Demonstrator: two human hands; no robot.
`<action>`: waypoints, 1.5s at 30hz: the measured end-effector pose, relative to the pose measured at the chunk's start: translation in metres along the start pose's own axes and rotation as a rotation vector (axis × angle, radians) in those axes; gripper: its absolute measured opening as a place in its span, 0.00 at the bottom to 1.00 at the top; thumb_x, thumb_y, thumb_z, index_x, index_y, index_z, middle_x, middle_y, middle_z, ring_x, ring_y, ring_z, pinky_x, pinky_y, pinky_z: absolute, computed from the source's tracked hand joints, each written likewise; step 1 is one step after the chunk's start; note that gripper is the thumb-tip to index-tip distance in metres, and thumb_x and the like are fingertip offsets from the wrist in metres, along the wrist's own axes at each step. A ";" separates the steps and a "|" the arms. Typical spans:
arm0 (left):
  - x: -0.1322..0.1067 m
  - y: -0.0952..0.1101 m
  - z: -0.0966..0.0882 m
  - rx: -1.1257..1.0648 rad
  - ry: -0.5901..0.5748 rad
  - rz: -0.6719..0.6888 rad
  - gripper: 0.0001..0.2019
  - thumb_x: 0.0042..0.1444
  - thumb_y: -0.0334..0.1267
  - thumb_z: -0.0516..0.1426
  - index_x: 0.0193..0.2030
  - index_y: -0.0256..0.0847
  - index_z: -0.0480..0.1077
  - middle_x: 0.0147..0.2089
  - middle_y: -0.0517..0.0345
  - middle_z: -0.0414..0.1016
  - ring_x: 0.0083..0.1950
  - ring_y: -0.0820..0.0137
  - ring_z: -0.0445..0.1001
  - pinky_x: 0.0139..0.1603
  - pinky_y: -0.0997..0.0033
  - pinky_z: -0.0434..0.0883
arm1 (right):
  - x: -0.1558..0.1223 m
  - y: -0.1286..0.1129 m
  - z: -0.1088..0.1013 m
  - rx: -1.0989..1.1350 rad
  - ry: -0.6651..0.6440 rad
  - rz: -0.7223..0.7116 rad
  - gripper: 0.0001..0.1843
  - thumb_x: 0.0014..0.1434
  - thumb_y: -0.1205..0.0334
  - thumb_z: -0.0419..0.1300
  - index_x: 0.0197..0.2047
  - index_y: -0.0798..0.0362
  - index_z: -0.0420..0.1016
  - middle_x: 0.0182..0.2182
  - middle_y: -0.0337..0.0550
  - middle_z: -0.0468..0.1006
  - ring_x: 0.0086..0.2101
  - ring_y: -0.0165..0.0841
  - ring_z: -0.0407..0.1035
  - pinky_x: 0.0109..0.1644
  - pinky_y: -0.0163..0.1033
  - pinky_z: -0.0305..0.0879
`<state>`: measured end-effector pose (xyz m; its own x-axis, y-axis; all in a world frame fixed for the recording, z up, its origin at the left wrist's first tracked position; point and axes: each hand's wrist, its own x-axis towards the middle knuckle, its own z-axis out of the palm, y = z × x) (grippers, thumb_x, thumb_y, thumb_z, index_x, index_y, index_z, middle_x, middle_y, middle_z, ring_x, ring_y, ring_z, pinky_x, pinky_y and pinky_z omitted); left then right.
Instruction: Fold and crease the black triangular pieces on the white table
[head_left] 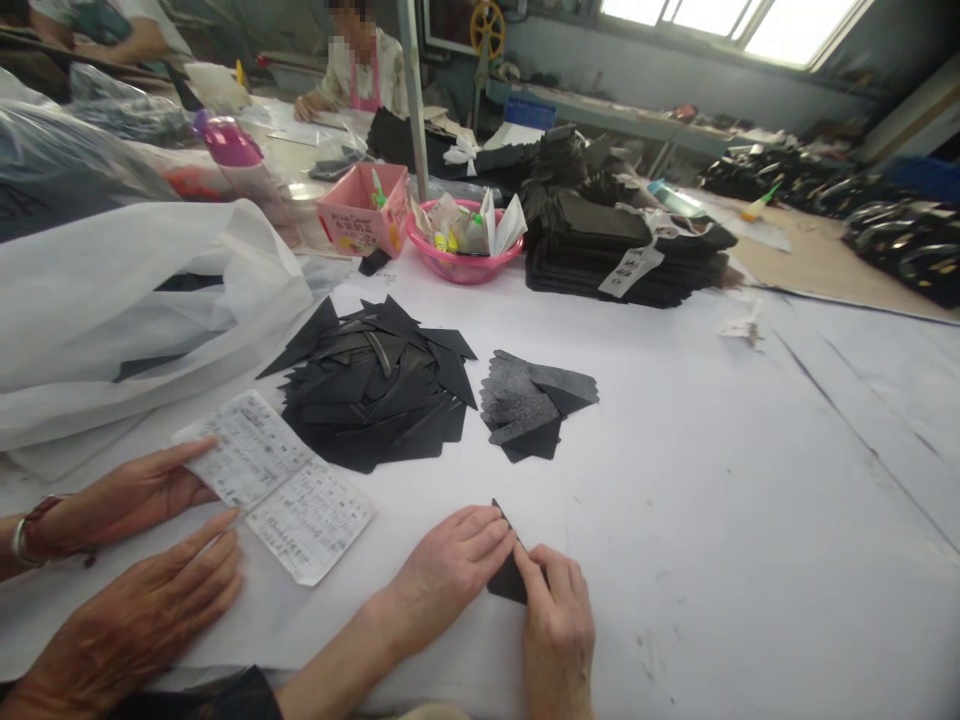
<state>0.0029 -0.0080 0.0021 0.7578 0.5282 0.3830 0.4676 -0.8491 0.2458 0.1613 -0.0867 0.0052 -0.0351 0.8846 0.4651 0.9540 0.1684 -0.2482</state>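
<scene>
A black flat piece [508, 582] of leather-like sheet lies on the white table in front of me. My left hand [459, 555] presses on it with its fingers together, the tips at its upper edge. My right hand [556, 612] is closed at the piece's right edge, index finger pointing along it; the thumb is partly hidden. Just beyond, a small fanned stack of grey-backed black pieces [525, 400] rests on the table. Left of that spreads a bigger heap of pointed black pieces [375, 385].
Another person's hands [142, 595] are at my left, one holding an open handwritten notebook [281, 485]. Behind the heap stand a pink box [364, 215], a pink basin [465, 262] and stacked black panels [622, 245]. A white bag [150, 300] lies left. Someone sits farther back.
</scene>
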 end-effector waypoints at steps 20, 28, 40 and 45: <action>-0.003 0.010 0.003 -0.026 -0.012 -0.096 0.14 0.69 0.34 0.48 0.57 0.40 0.68 0.58 0.54 0.70 0.62 0.64 0.65 0.62 0.58 0.64 | -0.017 0.015 -0.018 0.039 -0.053 -0.025 0.14 0.69 0.68 0.49 0.54 0.56 0.71 0.42 0.46 0.71 0.41 0.30 0.63 0.45 0.36 0.64; 0.001 0.014 0.005 -0.008 0.027 -0.004 0.14 0.68 0.32 0.48 0.55 0.35 0.69 0.57 0.52 0.71 0.61 0.65 0.67 0.62 0.63 0.67 | -0.019 0.013 -0.017 0.013 -0.023 -0.045 0.14 0.68 0.69 0.49 0.53 0.59 0.71 0.42 0.47 0.70 0.42 0.31 0.62 0.46 0.36 0.62; 0.008 -0.008 0.000 -0.003 0.002 -0.004 0.12 0.68 0.32 0.50 0.54 0.35 0.69 0.55 0.53 0.72 0.60 0.67 0.68 0.62 0.64 0.68 | -0.003 0.011 0.003 -0.039 -0.063 -0.037 0.16 0.69 0.66 0.47 0.54 0.55 0.70 0.42 0.44 0.71 0.40 0.31 0.62 0.43 0.36 0.61; 0.008 -0.001 -0.002 -0.031 0.000 -0.081 0.13 0.67 0.34 0.51 0.55 0.39 0.69 0.54 0.55 0.72 0.59 0.65 0.69 0.59 0.61 0.70 | -0.012 0.019 -0.005 0.007 -0.026 -0.010 0.14 0.70 0.64 0.48 0.52 0.56 0.71 0.42 0.45 0.71 0.42 0.31 0.64 0.47 0.37 0.61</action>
<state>0.0078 -0.0032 0.0073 0.7184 0.5948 0.3606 0.5129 -0.8032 0.3030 0.1811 -0.0962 -0.0005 -0.0522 0.8941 0.4449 0.9514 0.1798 -0.2498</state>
